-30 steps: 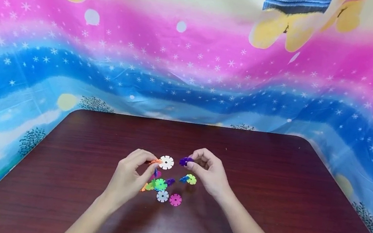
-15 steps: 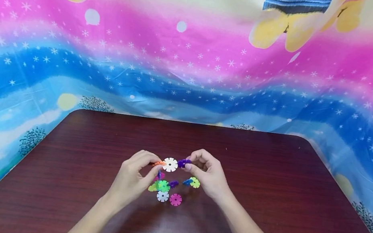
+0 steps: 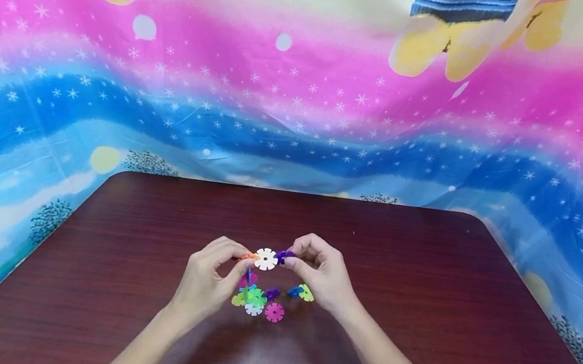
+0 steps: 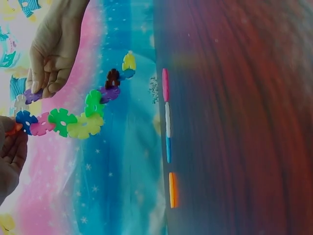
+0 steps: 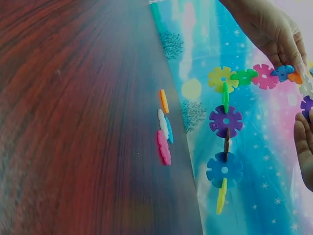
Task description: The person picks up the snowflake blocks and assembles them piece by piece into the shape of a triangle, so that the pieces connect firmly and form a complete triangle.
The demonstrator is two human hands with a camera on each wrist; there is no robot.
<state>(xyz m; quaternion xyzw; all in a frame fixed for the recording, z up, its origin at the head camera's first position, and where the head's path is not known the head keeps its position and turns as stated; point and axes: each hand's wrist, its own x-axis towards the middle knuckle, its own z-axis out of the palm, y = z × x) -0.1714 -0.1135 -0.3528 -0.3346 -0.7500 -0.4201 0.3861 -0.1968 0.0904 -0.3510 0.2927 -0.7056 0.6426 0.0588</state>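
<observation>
My left hand [image 3: 211, 271] pinches an orange notched plastic disc [image 4: 14, 129] at the upper end of a chain of interlocking snowflake discs. The white disc [image 3: 266, 259] is joined to that orange one and faces up between the hands. From the right, my right hand [image 3: 323, 273] pinches a purple disc [image 3: 283, 258] against the white disc's edge; whether it is slotted in I cannot tell. Below the hands hangs the rest of the chain, with a blue [image 5: 282, 73], a pink [image 5: 264, 77], a green [image 4: 62, 122], a second purple [image 5: 226, 121] and a yellow disc [image 5: 221, 197] at its free end.
Several loose discs lie on the dark red wooden table [image 3: 421, 304] under the chain: a pink one [image 3: 274, 313], a white one [image 5: 163, 121], a blue one [image 4: 169, 150] and an orange one [image 4: 172, 190]. A patterned cloth [image 3: 304, 101] hangs along the table's back and sides.
The purple disc and the white disc have come from apart to touching as the hands drew together. The hanging chain has shifted slightly right and lower, now partly covering the loose white disc.
</observation>
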